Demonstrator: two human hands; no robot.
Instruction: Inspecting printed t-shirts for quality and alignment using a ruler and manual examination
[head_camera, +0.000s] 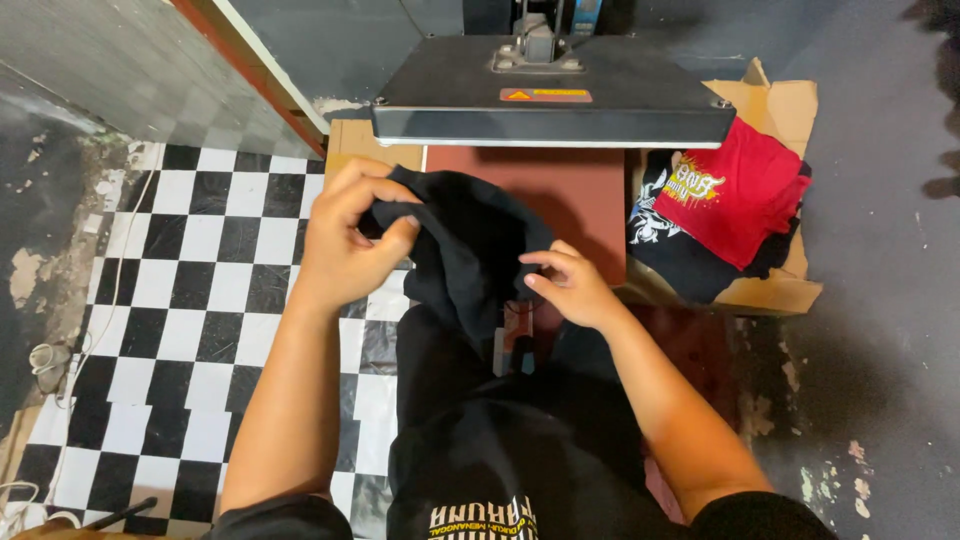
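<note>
Head view, looking straight down. I see one black garment (470, 250), bunched at centre frame. Its long axis runs 12 to 6 o'clock: the gathered upper end lies over the near edge of the red-brown lower platen (575, 195), and the rest trails down toward me at 6 o'clock. Which end is collar or hem I cannot tell.

My left hand (345, 240), at 9 o'clock of the garment, has its grip closed on a fold of the black cloth, thumb pressed against curled fingers. My right hand (570, 285), at 4 o'clock of the bunch, has a narrow grip, fingertips pinching the fabric edge. A small pale tag (518, 325) shows just below that hand; I cannot make out its detail.

One heat press: its dark upper plate (555, 95) sits raised at 12 o'clock, overhanging the lower platen.

At 2 o'clock there is one open cardboard box (775, 290) holding folded shirts: one red printed shirt (745, 195) on top of black ones; number of black ones not clear.

At 8 o'clock lies a black-and-white checkered floor (200, 270).
</note>
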